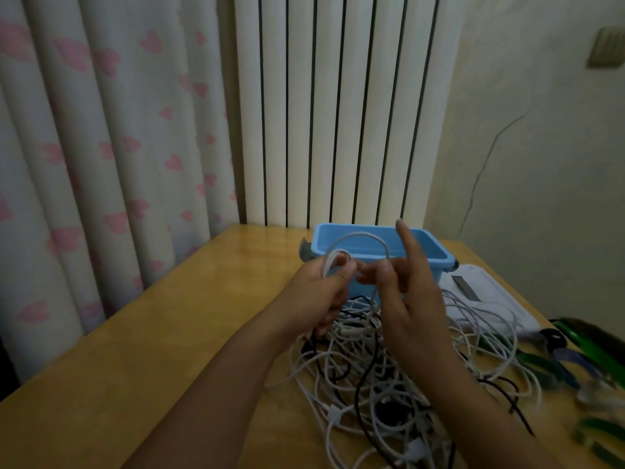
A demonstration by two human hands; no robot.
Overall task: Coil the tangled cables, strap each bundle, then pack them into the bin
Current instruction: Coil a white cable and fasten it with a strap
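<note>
A tangled heap of white and black cables [382,374] lies on the wooden table [135,367] in front of me. My left hand [321,292] grips a few small loops of a white cable [358,235] above the heap. From those loops a larger arc of the same cable rises in front of the blue bin [429,255] and comes down to my right hand [406,292]. My right hand pinches that cable between thumb and middle fingers, its index finger pointing up. The blue bin stands just behind my hands.
A white flat lid or box [487,296] lies right of the bin. Green and blue straps [575,363] are scattered along the table's right edge. A radiator [338,113] and a heart-patterned curtain [101,147] stand behind the table.
</note>
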